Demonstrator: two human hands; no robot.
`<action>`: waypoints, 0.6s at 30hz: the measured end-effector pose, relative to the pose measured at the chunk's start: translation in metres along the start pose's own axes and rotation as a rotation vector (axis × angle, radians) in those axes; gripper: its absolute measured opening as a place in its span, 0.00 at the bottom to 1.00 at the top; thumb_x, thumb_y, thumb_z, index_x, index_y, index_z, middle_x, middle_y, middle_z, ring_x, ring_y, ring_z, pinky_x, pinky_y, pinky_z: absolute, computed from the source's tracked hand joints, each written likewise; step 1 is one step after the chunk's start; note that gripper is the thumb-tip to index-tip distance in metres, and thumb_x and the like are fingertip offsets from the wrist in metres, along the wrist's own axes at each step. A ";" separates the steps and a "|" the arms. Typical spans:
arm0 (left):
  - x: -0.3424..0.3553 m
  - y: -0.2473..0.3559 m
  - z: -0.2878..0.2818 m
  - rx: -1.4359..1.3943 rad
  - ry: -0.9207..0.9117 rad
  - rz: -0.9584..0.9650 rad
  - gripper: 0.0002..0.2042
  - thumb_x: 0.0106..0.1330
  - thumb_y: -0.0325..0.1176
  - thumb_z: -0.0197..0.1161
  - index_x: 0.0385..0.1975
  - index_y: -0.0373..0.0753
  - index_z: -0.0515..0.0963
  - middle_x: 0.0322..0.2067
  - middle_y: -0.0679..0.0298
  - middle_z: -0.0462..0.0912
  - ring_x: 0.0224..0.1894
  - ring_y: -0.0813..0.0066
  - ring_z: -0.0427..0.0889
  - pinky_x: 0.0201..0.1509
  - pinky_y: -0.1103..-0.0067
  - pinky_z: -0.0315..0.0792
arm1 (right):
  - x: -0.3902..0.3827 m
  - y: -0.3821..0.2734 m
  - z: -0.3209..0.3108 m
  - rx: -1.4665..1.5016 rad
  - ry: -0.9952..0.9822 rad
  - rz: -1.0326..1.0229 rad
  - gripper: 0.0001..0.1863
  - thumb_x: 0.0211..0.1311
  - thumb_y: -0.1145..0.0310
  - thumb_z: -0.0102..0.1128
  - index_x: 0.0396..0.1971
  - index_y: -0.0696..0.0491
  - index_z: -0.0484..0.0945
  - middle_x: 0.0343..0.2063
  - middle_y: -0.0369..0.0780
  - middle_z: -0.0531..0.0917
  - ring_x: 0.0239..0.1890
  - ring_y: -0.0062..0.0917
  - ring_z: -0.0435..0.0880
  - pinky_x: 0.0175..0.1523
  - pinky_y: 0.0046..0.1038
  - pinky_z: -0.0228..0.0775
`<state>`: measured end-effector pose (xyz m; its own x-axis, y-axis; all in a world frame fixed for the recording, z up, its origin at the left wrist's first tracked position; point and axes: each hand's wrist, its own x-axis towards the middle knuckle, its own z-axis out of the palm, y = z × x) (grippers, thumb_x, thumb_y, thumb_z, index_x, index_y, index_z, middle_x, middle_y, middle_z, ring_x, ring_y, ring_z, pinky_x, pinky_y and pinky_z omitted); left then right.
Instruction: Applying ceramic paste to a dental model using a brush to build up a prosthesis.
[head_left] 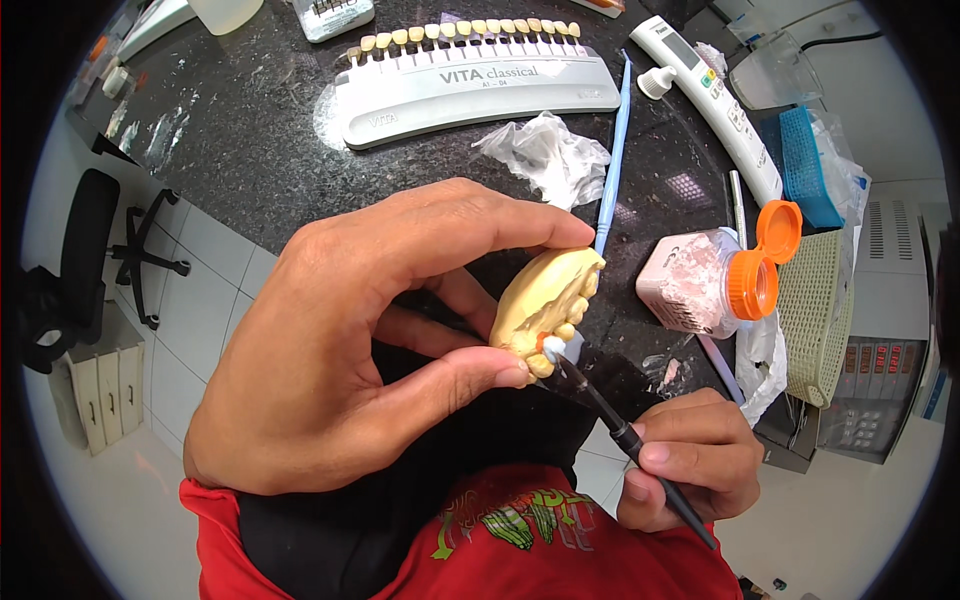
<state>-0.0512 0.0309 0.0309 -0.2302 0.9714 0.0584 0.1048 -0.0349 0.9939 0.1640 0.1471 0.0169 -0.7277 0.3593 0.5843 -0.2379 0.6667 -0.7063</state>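
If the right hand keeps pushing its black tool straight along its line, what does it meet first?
Probably the white tooth on the yellow plaster dental model in the left hand; the right hand has the tool's tip practically there.

Dental lab corner with a dark countertop above a pale tiled floor.

A speckled black stone worktop (260, 150) fills the upper view. Below it on the left lies a floor of large white tiles (200, 300), where a black office chair (85, 265) and a low white drawer cabinet (100, 385) stand. Lighting is bright and even.

Bright, even indoor light, glare on the dark countertop (260, 150) — sharp centre, fisheye bending, black vignette.
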 end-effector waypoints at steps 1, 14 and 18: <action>0.000 0.000 0.000 -0.004 -0.006 -0.011 0.26 0.50 0.18 0.67 0.53 0.27 0.71 0.51 0.52 0.74 0.42 0.75 0.81 0.43 0.84 0.80 | -0.002 0.000 0.001 0.005 0.015 0.007 0.14 0.41 0.78 0.73 0.31 0.58 0.80 0.24 0.42 0.81 0.23 0.27 0.83 0.26 0.21 0.77; 0.000 0.002 0.000 -0.008 -0.003 -0.032 0.27 0.50 0.19 0.68 0.53 0.28 0.71 0.52 0.53 0.73 0.40 0.76 0.81 0.42 0.85 0.80 | -0.002 -0.002 -0.005 0.021 -0.012 0.013 0.16 0.41 0.79 0.72 0.34 0.59 0.79 0.26 0.43 0.81 0.25 0.28 0.83 0.28 0.21 0.77; 0.000 -0.001 0.000 0.002 -0.004 -0.006 0.27 0.50 0.19 0.68 0.53 0.28 0.71 0.52 0.53 0.73 0.40 0.77 0.80 0.41 0.85 0.80 | -0.001 0.000 -0.004 0.029 -0.015 -0.009 0.17 0.41 0.79 0.73 0.34 0.59 0.79 0.27 0.43 0.81 0.25 0.28 0.83 0.28 0.21 0.77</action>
<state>-0.0511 0.0305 0.0298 -0.2270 0.9725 0.0523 0.1059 -0.0288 0.9940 0.1671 0.1495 0.0179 -0.7348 0.3431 0.5851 -0.2632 0.6507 -0.7122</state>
